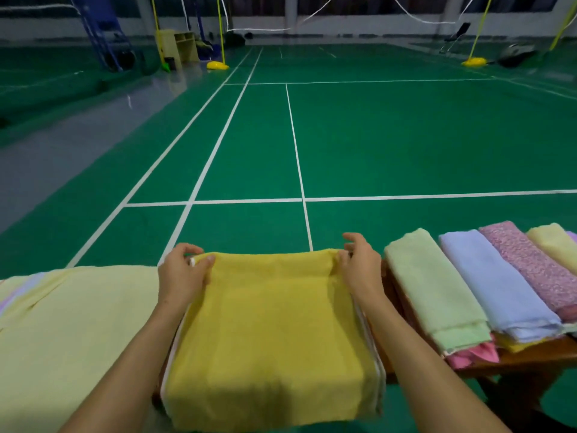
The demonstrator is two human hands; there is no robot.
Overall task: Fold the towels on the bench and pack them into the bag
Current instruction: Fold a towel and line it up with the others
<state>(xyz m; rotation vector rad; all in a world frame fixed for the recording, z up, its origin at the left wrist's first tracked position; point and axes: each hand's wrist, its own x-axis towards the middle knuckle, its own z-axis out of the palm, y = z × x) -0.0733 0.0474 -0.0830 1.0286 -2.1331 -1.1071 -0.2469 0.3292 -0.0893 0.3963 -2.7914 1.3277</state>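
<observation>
A mustard-yellow towel [271, 332] lies folded in front of me on the wooden bench [512, 357]. My left hand [182, 270] pinches its far left corner. At the far right corner, my right hand [359, 264] pinches the edge. A pale yellow towel [71, 332] is spread out to the left. On the right lie folded towels side by side: a light green towel [437, 292], a lavender towel [496, 282], a pink patterned towel [540, 270] and another pale yellow towel [555, 245]. No bag is in view.
A pink cloth [474, 354] sticks out under the green towel at the bench's front edge. Beyond the bench stretches a green court floor [406, 135] with white lines, with yellow net posts and a small cabinet [179, 45] far back.
</observation>
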